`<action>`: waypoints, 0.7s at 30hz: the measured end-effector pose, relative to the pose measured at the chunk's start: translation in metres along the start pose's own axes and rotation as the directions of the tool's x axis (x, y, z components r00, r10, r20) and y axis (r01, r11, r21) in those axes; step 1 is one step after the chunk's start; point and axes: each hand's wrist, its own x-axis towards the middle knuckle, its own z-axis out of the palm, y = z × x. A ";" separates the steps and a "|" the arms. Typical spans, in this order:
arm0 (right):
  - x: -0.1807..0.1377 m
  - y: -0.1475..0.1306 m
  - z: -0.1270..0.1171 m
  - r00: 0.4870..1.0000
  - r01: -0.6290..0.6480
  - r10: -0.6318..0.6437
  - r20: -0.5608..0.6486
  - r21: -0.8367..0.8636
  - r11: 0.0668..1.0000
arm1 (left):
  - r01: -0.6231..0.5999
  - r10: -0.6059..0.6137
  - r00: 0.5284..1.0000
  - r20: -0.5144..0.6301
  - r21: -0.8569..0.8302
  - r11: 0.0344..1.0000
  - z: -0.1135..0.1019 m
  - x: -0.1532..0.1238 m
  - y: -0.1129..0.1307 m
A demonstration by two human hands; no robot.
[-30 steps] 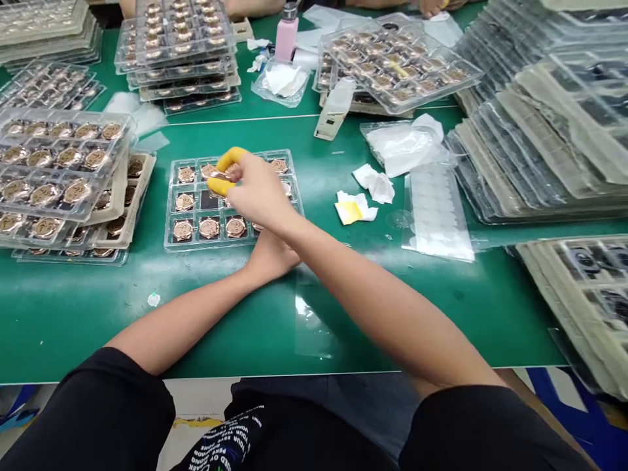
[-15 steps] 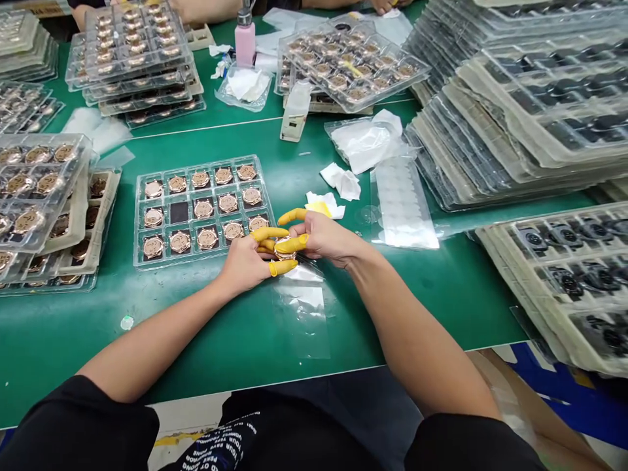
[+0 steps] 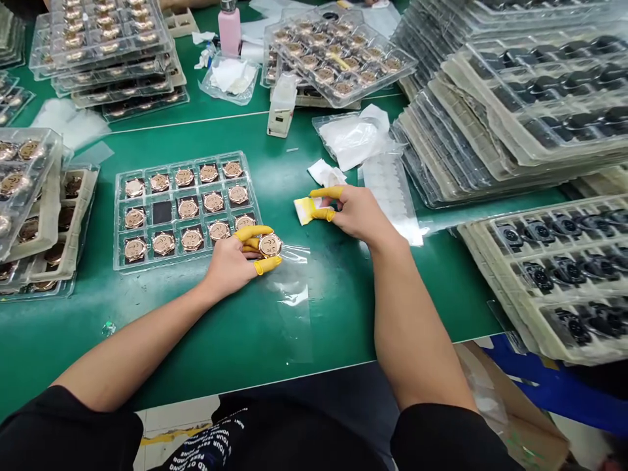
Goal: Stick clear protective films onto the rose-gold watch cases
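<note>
My left hand [image 3: 234, 256], with yellow finger cots, pinches a round rose-gold watch case [image 3: 270, 245] just above a clear plastic film strip [image 3: 294, 297] on the green table. My right hand [image 3: 354, 210], also in yellow cots, closes thumb and forefinger on a folded white wipe with a yellow stain [image 3: 307, 209]. Left of both hands lies a clear compartment tray [image 3: 182, 210] filled with similar rose-gold cases, one pocket in its middle row empty.
Stacked trays of rose-gold cases [image 3: 105, 52] stand at the far left and back. Tall stacks of trays with dark parts [image 3: 520, 111] fill the right side. A pink bottle [image 3: 229, 29], a white dispenser [image 3: 281, 108], crumpled wipes [image 3: 328, 173] and plastic bags [image 3: 356, 137] lie behind.
My right hand lifted a case from the tray, brought it to my left hand near the table edge, then let go and moved right onto the stained wipe. The view shifted right.
</note>
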 end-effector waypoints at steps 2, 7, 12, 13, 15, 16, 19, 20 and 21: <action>-0.005 -0.004 -0.007 0.995 -0.079 0.080 0.064 -0.015 0.997 | 0.000 0.000 1.000 0.005 0.003 1.000 0.000 0.000 0.000; -0.016 -0.002 -0.024 0.983 -0.144 0.148 0.111 -0.048 0.988 | -0.001 0.001 1.000 0.007 0.004 1.000 -0.001 -0.001 -0.001; -0.019 0.012 -0.034 0.979 -0.110 0.071 -0.192 -0.199 0.974 | 0.004 -0.004 1.000 0.014 -0.023 1.000 -0.001 0.000 -0.002; -0.020 0.012 -0.037 0.960 -0.113 0.057 -0.275 -0.195 0.974 | 0.001 -0.001 1.000 0.014 -0.028 1.000 0.000 0.001 -0.002; -0.022 0.003 -0.038 0.920 -0.111 0.081 -0.384 -0.059 0.992 | -0.004 0.005 1.000 0.009 -0.039 0.999 0.000 0.001 -0.002; -0.023 -0.005 -0.036 0.916 -0.087 0.107 -0.387 0.069 0.994 | -0.002 0.002 1.000 0.007 -0.047 0.999 0.000 0.001 -0.002; -0.028 -0.041 -0.017 0.963 0.087 0.021 -0.268 0.384 0.919 | 0.024 -0.023 1.000 0.008 -0.088 0.996 0.001 0.002 -0.003; -0.030 -0.053 -0.006 0.968 0.172 -0.084 -0.235 0.386 0.906 | 0.030 -0.029 1.000 0.008 -0.105 0.994 0.002 0.002 -0.003; -0.033 -0.064 0.005 0.961 0.258 -0.203 -0.187 0.346 0.902 | 0.032 -0.032 0.999 0.008 -0.123 0.992 0.002 0.002 -0.004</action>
